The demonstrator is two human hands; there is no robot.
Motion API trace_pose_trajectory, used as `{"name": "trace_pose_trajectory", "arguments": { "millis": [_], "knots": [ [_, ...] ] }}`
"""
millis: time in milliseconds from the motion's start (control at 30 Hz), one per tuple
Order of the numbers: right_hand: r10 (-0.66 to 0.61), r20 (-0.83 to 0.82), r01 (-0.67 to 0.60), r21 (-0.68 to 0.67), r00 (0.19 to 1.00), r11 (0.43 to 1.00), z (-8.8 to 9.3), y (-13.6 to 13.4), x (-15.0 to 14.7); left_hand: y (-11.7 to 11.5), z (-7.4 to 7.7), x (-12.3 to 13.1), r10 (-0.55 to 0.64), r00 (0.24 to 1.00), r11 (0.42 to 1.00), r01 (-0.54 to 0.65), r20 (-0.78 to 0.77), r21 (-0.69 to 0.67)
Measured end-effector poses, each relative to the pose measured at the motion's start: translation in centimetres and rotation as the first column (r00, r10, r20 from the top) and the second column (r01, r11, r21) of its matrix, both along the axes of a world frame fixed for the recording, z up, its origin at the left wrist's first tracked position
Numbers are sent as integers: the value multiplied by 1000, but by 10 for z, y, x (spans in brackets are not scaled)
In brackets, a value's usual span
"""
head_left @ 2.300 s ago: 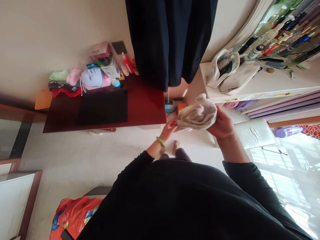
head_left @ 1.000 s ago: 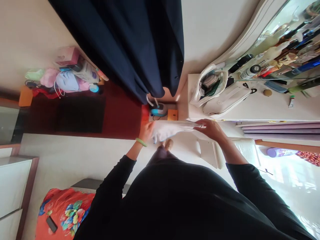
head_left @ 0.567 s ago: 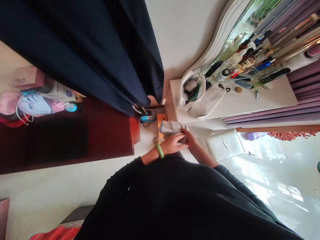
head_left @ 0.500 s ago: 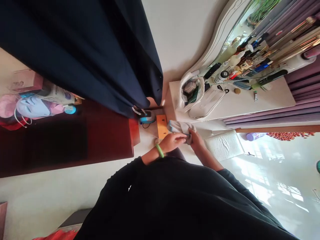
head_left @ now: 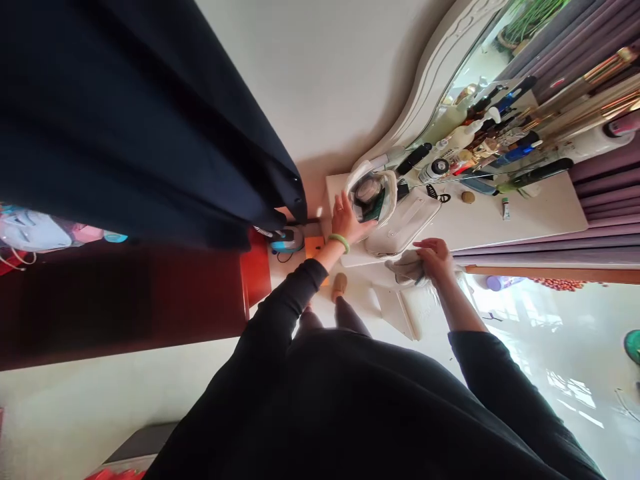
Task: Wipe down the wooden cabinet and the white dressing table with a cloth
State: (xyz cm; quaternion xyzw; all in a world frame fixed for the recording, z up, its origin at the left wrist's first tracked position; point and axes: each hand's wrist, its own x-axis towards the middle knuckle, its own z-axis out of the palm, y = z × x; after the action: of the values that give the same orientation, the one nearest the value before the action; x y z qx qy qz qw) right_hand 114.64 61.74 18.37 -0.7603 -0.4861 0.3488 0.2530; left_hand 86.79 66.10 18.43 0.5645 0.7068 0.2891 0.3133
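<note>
My left hand [head_left: 349, 221], with a green bangle at its wrist, is at the near side of an open white pouch [head_left: 392, 208] on the dressing table. Its thumb and fingers are spread along the pouch; whether they touch it I cannot tell. Small items, one of them round and pale, lie inside the pouch. In front of the table edge, my right hand [head_left: 436, 259] is closed on a crumpled pale grey cloth [head_left: 406, 268]. A flat white bag [head_left: 407, 223] rests beside the pouch.
The white dressing table [head_left: 535, 213] carries several bottles [head_left: 465, 140] before a mirror. A dark red cabinet [head_left: 200, 300] stands left under a dark blue curtain [head_left: 150, 133]. An orange box [head_left: 314, 246] is on the floor, and a white stool [head_left: 400, 310] stands near my legs.
My hands have moved apart. The left hand left the cloth and went up to the white pouch; the right carried the cloth to the right. The view has shifted a little.
</note>
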Motion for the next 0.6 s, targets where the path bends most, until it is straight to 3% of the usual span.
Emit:
{"name": "trace_pose_trajectory", "arguments": {
  "millis": [167,333,467,600],
  "knots": [
    [-18,48,22,-73,999,997,8,53,-24,17,-6,17,-38,999,999,38,16,-13],
    [113,66,-111,-34,991,993,10,79,-40,38,-12,-2,61,997,997,-62,-37,-45],
    [112,43,-111,-36,993,993,2,89,-44,79,-14,-21,55,997,998,-55,-60,-8],
    [58,-12,-58,-21,998,998,-12,91,-42,139,-18,-19,-91,993,996,92,-71,12]
  ]
}}
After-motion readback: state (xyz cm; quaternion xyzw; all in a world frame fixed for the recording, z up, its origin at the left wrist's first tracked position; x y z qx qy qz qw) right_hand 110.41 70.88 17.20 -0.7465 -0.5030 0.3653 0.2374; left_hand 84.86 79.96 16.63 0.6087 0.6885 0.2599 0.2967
